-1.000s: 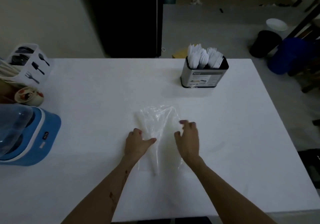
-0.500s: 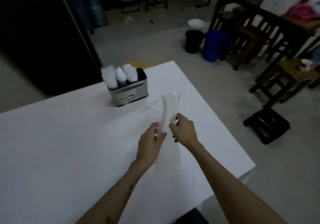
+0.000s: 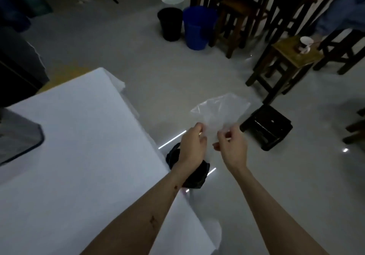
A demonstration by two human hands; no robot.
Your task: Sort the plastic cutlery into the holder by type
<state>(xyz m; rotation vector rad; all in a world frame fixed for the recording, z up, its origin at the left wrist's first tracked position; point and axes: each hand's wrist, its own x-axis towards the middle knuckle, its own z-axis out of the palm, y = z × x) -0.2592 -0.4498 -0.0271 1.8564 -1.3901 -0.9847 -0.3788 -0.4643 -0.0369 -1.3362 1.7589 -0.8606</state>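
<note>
A clear plastic bag (image 3: 219, 112) hangs in the air past the right edge of the white table (image 3: 79, 146), above the floor. My left hand (image 3: 192, 146) pinches its lower left part and my right hand (image 3: 233, 148) pinches its lower right part. The bag looks empty. The metal cutlery holder (image 3: 17, 136) is only a grey corner at the far left edge of the view; the cutlery in it is out of sight.
A black bin (image 3: 189, 167) stands on the floor under my left wrist, beside the table's edge. A low black stool (image 3: 266, 128) sits to the right. Farther off are a black bucket (image 3: 170, 25), a blue bucket (image 3: 198, 27) and wooden stools (image 3: 292, 57).
My view has swung to the right, off the table. Both hands lifted the plastic bag from the tabletop and carried it out past the table's right edge.
</note>
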